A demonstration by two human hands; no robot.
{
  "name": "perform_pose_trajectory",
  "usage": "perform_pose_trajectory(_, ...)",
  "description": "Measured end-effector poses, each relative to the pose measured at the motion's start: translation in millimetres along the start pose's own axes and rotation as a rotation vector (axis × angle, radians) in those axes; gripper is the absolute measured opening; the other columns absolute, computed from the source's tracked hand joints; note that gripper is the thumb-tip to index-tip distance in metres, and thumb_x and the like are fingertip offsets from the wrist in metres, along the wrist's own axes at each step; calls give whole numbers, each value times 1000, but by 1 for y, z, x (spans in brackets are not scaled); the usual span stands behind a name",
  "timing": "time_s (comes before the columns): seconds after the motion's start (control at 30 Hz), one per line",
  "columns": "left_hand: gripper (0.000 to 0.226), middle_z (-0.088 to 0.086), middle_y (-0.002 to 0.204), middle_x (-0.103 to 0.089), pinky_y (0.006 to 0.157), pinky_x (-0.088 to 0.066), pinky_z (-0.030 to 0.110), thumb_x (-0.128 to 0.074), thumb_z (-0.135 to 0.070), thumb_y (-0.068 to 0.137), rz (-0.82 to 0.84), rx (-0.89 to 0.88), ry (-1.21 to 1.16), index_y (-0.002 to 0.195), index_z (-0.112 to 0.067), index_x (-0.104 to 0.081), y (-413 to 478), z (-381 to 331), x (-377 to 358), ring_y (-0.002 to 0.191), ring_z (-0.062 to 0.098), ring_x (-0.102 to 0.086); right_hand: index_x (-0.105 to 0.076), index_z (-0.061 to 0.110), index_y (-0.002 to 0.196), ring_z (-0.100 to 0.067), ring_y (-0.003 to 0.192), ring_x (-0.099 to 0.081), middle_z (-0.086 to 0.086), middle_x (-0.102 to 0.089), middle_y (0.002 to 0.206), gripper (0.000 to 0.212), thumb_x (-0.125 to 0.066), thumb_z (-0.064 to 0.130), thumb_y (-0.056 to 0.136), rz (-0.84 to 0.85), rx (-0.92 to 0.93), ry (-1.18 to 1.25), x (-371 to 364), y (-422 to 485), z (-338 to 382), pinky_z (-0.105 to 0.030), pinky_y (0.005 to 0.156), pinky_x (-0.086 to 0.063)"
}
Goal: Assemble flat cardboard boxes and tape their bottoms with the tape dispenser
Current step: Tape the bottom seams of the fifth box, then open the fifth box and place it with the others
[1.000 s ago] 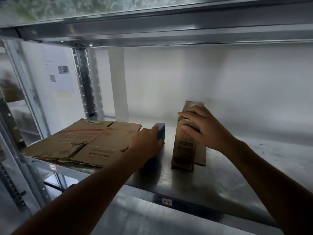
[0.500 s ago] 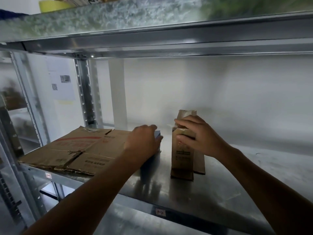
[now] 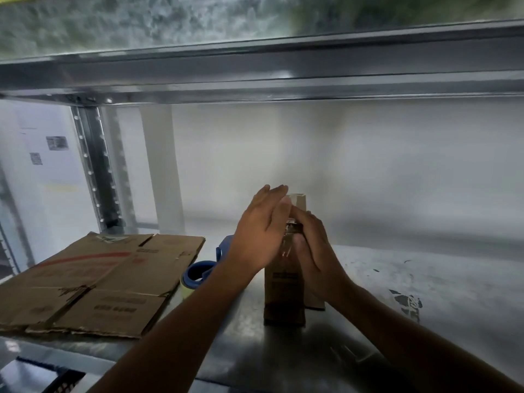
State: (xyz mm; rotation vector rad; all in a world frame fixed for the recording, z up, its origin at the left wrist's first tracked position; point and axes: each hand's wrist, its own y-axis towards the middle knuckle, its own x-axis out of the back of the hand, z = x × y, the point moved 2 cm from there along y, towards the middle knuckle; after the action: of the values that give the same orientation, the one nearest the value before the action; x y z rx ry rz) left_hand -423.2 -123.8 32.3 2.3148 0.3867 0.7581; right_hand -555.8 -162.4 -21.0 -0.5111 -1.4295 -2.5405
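Right, your left hand (image 3: 263,231) is flat, fingers straight and together, laid against the nine o'clock side of the small box (image 3: 285,293), which stands upright on the metal shelf (image 3: 397,279). Your right hand (image 3: 313,251) wraps the box's three o'clock edge, thumb on the near face and fingers curled over the top; where those fingertips end I can't make out. Between them your hands cover the box's upper half, so only its top tip and a lower panel of blurred print show. At nine o'clock from the box lies the blue tape dispenser (image 3: 198,272), half hidden behind your left wrist. Further towards nine, the flat cardboard (image 3: 99,279) lies on the shelf, its left edge cut off by the frame. The wall labels (image 3: 56,143) at ten o'clock are too blurred to read.
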Motion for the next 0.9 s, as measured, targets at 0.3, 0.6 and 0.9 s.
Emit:
perform_pose_trajectory(0.3,32,-35,102,-71,83,-51,11,-43,-34,109,-56,422,-636,116,-54,-67,-10,25,-28,99,-9,-68,-3,45,154,-6,153,-19,14,-10,168,54,-25,38,105,-116,-227,252,-20,-2,12,-44,124,-26)
perform_pose_trajectory(0.6,45,1,92,-80,56,-58,22,-49,-57,100,32,753,-835,99,-27,-81,-15,20,-29,77,13,-77,-47,37,148,-15,112,-70,5,-67,132,67,-37,76,94,-115,-644,688,-20,-3,7,-32,84,-61)
perform_pose_trajectory(0.9,61,0,160,-39,114,-31,38,-36,-65,102,113,666,-543,149,-28,-49,64,27,9,148,29,-35,-26,37,156,-11,148,-24,11,-21,166,56,-37,54,105,-88,-668,416,23,74,-37,-32,114,-21)
